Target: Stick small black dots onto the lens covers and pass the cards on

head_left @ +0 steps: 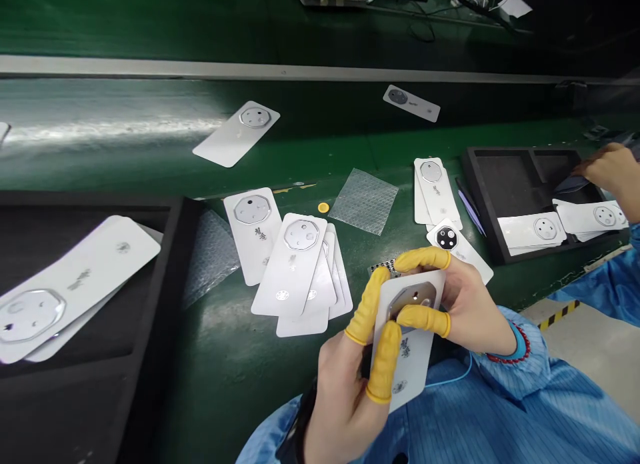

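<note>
Big green anti-static bench mat (225, 391) under everything, with black foam trays on both sides: left tray (173, 264), right tray (480, 184). Another person's hand (611, 174) is over the right one. Loose white cards (253, 234) sit fanned out just ahead, next to a bubble wrap sheet (364, 201). One white card (413, 377) is up over the bench's near edge, long axis pointing away from the person, tipped slightly right, metal ring end far. Left hand (345, 397) and right hand (473, 297) both pinch it firmly, wearing yellow finger cots (423, 257).
</note>
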Tool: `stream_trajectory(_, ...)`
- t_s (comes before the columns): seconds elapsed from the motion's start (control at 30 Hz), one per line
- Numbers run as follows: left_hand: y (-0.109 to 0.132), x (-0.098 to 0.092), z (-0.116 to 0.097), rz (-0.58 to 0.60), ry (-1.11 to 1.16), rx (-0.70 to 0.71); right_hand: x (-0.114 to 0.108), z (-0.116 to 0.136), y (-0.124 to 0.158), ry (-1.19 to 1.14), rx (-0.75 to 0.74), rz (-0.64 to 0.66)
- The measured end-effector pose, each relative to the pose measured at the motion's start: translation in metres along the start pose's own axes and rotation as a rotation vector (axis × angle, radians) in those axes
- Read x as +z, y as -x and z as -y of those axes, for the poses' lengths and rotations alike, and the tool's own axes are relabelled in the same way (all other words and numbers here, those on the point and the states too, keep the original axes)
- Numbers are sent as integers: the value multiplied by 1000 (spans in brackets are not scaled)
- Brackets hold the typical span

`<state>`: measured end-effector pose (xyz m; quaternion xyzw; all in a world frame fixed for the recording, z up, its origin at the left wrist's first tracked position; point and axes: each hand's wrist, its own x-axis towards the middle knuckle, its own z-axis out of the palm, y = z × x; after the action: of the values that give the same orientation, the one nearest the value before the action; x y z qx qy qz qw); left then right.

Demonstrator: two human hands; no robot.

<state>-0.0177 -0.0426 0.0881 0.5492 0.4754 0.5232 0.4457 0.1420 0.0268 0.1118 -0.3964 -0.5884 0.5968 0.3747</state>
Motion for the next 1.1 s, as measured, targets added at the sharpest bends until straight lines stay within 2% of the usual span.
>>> stream_trajectory(0.1, 2, -2, 1, 9, -71, 89, 0, 3, 0, 5, -14, 20)
stream_trajectory(0.2, 5, -3, -1, 5, -84, 107, -1, 6, 1, 23, -49, 56)
stream_trajectory(0.4, 4, -3, -6, -41, -73, 49, -4, 7, -2, 14, -95, 94)
stream_trajectory(0.6, -2, -3, -9, 30, 127, -12, -4, 6, -4, 28, -84, 99)
stream_trajectory(0.8, 0, -1, -8, -48, 8, 18, -1, 9, -3, 7, -58, 88)
stream_trajectory(0.93, -1, -1, -9, -109, -66, 114, 0, 12, -4, -46, -27, 98)
stream_trajectory(1.1, -9, 2, -10, -125, 3, 161, 0, 13, -5, -120, 2, 128)
